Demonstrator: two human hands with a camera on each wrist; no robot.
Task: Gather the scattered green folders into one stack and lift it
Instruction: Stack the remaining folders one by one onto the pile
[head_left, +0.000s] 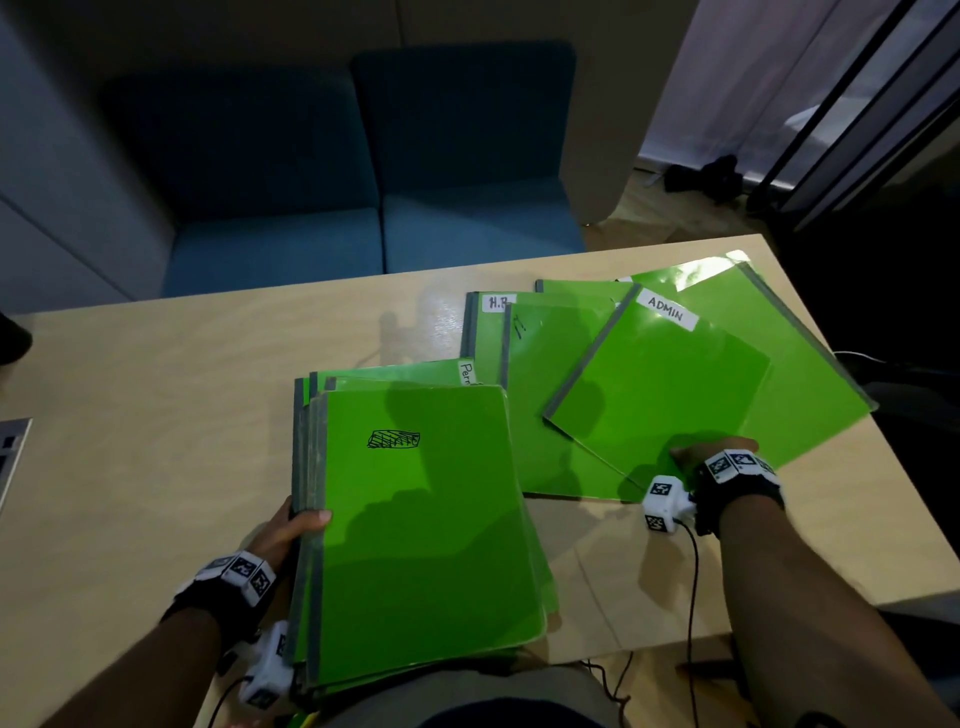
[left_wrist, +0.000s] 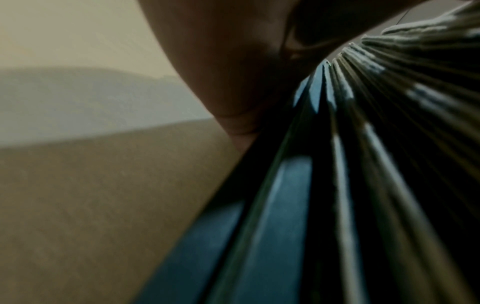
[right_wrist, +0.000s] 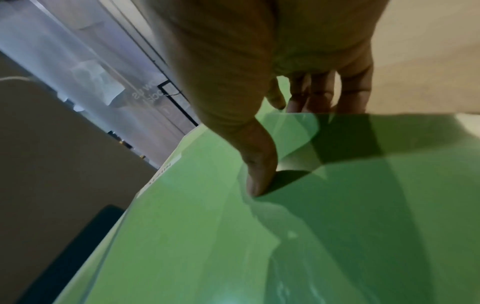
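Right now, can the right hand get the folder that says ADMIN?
Probably yes. The right hand is already at the near edge of the ADMIN folder, thumb on top and fingers tucked under. That folder lies on top of the others, so nothing covers it.

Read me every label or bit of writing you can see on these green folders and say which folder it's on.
"ADMIN": white label on the tilted green plastic folder at right.
"H.R", partly covered: white label on the green folder behind.
"Per...", cut off: white label on a folder in the left stack.
Glass lettering in the right wrist view: too blurred.
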